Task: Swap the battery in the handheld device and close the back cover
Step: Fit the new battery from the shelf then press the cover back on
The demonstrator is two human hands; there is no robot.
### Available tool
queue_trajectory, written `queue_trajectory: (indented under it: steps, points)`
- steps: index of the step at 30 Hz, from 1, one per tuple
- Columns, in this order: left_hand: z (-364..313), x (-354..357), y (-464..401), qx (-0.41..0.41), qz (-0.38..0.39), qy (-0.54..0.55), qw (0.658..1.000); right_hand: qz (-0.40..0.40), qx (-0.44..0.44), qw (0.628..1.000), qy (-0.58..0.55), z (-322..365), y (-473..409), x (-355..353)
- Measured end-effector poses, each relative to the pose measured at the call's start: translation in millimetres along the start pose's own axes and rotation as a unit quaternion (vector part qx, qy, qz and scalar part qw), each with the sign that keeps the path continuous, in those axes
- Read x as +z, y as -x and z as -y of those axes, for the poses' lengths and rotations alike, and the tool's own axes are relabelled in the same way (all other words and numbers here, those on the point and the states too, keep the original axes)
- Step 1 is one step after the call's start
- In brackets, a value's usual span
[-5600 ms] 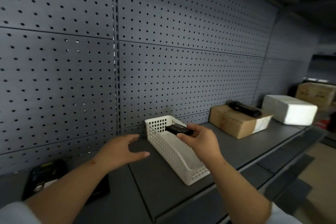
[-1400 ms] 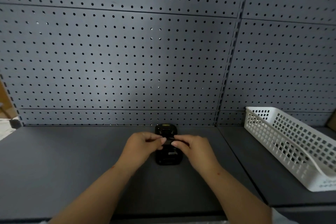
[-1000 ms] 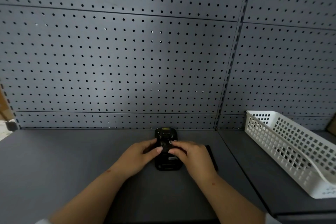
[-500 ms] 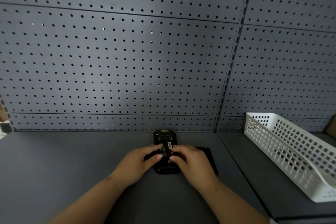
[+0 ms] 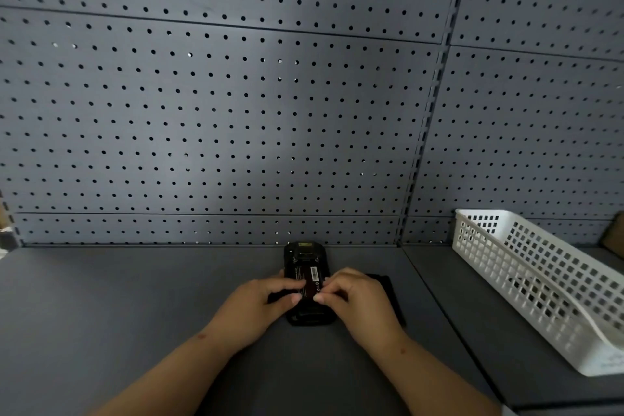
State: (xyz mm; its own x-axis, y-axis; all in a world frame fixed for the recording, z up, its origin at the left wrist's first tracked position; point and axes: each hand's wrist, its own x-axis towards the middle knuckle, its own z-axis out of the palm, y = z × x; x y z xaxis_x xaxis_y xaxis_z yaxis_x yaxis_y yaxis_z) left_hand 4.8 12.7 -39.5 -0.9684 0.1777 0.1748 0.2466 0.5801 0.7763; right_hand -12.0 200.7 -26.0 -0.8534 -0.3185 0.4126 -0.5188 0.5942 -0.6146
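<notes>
A black handheld device (image 5: 305, 255) lies face down on the grey shelf, its back uncovered. A black battery (image 5: 308, 277) with a white label sits in the bay. My left hand (image 5: 260, 306) rests on the device's left side, fingertips on the battery's near end. My right hand (image 5: 359, 302) presses the battery from the right. The device's near half is partly hidden by my fingers. A flat black back cover (image 5: 388, 294) lies on the shelf just right of my right hand.
A white perforated plastic basket (image 5: 540, 284) stands on the shelf at the right. A grey pegboard wall (image 5: 236, 111) rises directly behind the device. A seam in the shelf (image 5: 439, 307) runs between the device and the basket.
Both hands lowered the battery from above the device into its bay and now press on it. The back cover has come into sight beside my right hand.
</notes>
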Motion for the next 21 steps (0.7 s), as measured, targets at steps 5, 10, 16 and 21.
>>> queue_trajectory:
  steps: [5,10,16,21]
  points:
    - [3,2,-2,0.009,0.0,-0.023,1.0,0.02,-0.013,1.0,-0.011,1,1,-2]
    - [-3,0,1,0.0,-0.003,-0.016,1.0,0.061,-0.023,0.998,0.022,8,0,-10]
    - [-4,0,6,-0.004,-0.014,-0.019,1.0,0.132,0.002,0.989,0.065,-5,-19,-50]
    - [-12,-4,9,-0.035,0.001,-0.013,0.999,0.328,0.173,0.909,0.192,-52,-29,-86]
